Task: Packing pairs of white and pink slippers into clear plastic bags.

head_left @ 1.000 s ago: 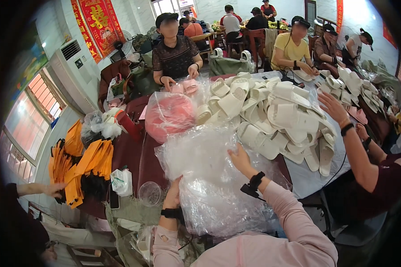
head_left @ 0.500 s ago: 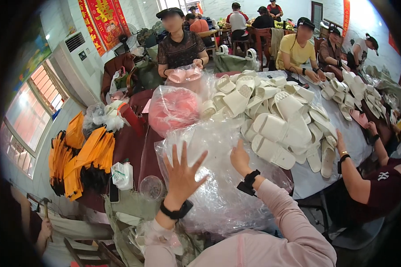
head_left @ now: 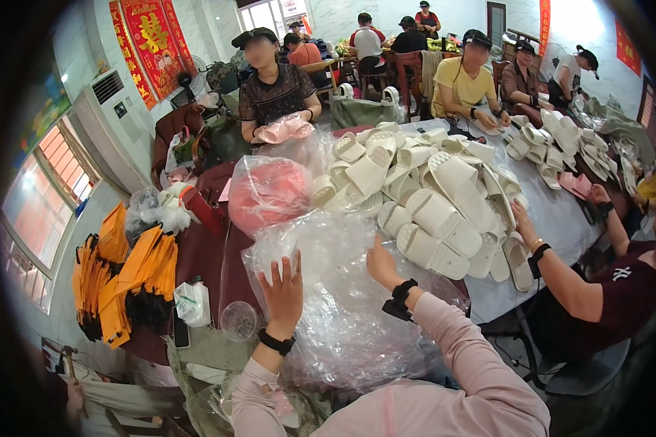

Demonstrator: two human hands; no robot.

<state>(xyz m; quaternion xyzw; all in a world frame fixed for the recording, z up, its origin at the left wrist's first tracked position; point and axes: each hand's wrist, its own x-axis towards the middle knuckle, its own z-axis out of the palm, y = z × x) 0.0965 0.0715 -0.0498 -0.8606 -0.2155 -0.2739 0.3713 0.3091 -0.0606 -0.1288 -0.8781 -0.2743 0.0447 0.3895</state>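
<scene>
My left hand (head_left: 282, 297) is raised over a large heap of clear plastic bags (head_left: 342, 328), palm toward the right, fingers straight and up. It holds nothing. At the right side of the same heap is my right hand (head_left: 383, 264), its index finger stretched out and the other fingers partly curled and hidden. Nothing shows in it. Whether either hand touches the plastic is hard to tell. Just beyond the hands lies a clear bag of pink-red material (head_left: 268, 191). To the right, a big pile of white slippers (head_left: 434, 211) spreads over the table.
Orange bags with black trim (head_left: 142, 273) lie at the left, near a white packet (head_left: 192, 304), a phone (head_left: 181, 331) and a clear round tub (head_left: 239, 320). Across the table a person (head_left: 277, 95) holds pink slippers. At my right a co-worker's hand (head_left: 526, 224) touches a white slipper.
My left hand has turned from spread fingers to a narrower, edge-on pose. My right hand stays much the same. The person opposite has lifted the pink slippers slightly. The view has shifted a little.
</scene>
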